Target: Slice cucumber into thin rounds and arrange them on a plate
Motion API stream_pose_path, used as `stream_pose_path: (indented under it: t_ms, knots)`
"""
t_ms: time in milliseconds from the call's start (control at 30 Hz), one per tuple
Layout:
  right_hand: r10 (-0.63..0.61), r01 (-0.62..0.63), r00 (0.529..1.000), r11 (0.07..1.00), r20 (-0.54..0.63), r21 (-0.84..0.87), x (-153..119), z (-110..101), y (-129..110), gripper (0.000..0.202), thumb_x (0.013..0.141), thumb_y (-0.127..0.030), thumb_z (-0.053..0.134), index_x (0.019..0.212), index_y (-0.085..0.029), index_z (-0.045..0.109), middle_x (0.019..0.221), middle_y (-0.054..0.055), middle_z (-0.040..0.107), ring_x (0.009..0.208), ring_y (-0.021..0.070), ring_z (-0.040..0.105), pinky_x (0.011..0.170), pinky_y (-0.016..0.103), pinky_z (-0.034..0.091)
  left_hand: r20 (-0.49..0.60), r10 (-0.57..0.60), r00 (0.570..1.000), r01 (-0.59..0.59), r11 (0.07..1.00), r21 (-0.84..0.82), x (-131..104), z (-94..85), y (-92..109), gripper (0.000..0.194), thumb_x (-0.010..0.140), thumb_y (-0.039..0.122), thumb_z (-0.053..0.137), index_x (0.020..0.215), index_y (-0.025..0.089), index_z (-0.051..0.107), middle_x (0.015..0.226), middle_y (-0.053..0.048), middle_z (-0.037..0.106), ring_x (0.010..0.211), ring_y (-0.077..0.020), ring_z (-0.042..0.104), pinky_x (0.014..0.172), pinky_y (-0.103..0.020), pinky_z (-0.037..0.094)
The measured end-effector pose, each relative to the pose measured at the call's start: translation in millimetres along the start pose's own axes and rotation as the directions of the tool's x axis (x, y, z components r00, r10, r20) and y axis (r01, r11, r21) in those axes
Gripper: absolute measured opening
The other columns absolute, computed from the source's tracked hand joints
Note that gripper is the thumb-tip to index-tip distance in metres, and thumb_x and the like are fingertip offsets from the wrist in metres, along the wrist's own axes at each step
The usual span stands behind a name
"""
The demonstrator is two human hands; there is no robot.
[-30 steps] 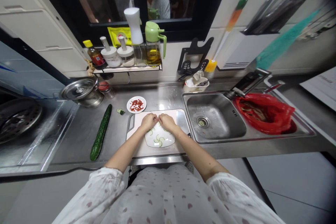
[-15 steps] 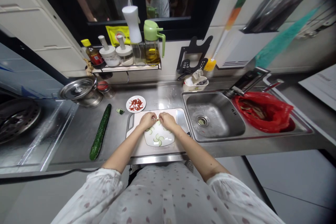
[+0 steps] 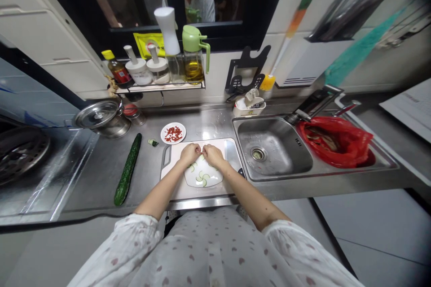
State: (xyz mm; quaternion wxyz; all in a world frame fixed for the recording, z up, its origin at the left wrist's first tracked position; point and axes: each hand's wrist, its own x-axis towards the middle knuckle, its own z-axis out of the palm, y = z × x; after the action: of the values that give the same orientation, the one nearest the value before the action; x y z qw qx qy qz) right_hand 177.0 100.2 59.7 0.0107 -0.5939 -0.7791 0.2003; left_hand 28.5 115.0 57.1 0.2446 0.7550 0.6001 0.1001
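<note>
Over the far part of a white plate (image 3: 214, 180), my left hand (image 3: 190, 153) and my right hand (image 3: 213, 156) meet with fingers pinched. Anything between the fingertips is too small to name. Thin cucumber slices (image 3: 203, 178) lie on the plate, a group of them fanned like a flower near its front. Beneath the plate is a cutting board (image 3: 177, 193). A knife (image 3: 231, 151) rests along the board's right side, partly behind my right arm. Beyond the board, a small white dish (image 3: 163, 136) holds chopped red pieces (image 3: 173, 133).
A whole cucumber (image 3: 128, 170) and a cucumber end (image 3: 152, 142) lie left on the counter. A lidded pot (image 3: 101, 119) stands behind them. The sink (image 3: 279, 148) is to the right, with a red plastic bag (image 3: 350, 148) beside it. A seasoning rack (image 3: 161, 87) hangs above.
The fingertips of both hands have come slightly closer together over the plate. The whole view has shifted a little; the other objects keep their places.
</note>
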Motion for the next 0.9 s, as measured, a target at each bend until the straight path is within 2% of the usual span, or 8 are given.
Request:
stream_pose_path:
  t_ms: [333, 633, 767, 900]
  knots:
    - [-0.004, 0.004, 1.000, 1.000, -0.028, -0.013, 2, 2, 0, 0.023, 0.092, -0.023, 0.041, 0.103, -0.018, 0.060, 0.106, 0.010, 0.061, 0.093, 0.0190, 0.056, 0.073, 0.026, 0.037, 0.000, -0.028, 1.000, 0.028, 0.999, 0.022, 0, 1.2, 2, 0.017, 0.076, 0.019, 0.052, 0.082, 0.018, 0.068, 0.088, -0.007, 0.068, 0.081, -0.0174, 0.059, 0.072, -0.025, 0.041]
    - [-0.038, 0.061, 0.986, 0.989, -0.165, 0.138, -10, -3, -4, 0.020, 0.091, -0.026, 0.043, 0.098, -0.019, 0.060, 0.102, 0.007, 0.062, 0.090, 0.0165, 0.055, 0.073, 0.024, 0.036, -0.050, -0.006, 0.999, -0.002, 0.990, -0.143, 1, -1.4, -5, 0.014, 0.074, 0.022, 0.055, 0.080, 0.018, 0.068, 0.080, -0.004, 0.068, 0.074, -0.0150, 0.058, 0.067, -0.023, 0.040]
    - [-0.047, 0.113, 0.968, 0.960, -0.248, 0.256, -31, -2, -5, 0.018, 0.090, -0.025, 0.044, 0.094, -0.020, 0.061, 0.093, 0.004, 0.063, 0.084, 0.0155, 0.055, 0.071, 0.024, 0.038, -0.103, -0.030, 0.994, 0.008, 0.978, -0.208, 1, -10.8, -17, 0.014, 0.073, 0.023, 0.057, 0.081, 0.018, 0.068, 0.077, -0.002, 0.067, 0.070, -0.0133, 0.057, 0.065, -0.022, 0.039]
    - [-0.022, 0.137, 0.955, 0.916, -0.296, 0.376, -61, 5, 4, 0.019, 0.088, -0.027, 0.044, 0.090, -0.021, 0.062, 0.085, 0.003, 0.063, 0.076, 0.0155, 0.056, 0.069, 0.025, 0.040, -0.163, -0.141, 0.976, 0.105, 0.972, -0.211, 0, -26.1, -46, 0.014, 0.073, 0.025, 0.057, 0.081, 0.018, 0.067, 0.079, -0.002, 0.068, 0.071, -0.0134, 0.057, 0.064, -0.021, 0.038]
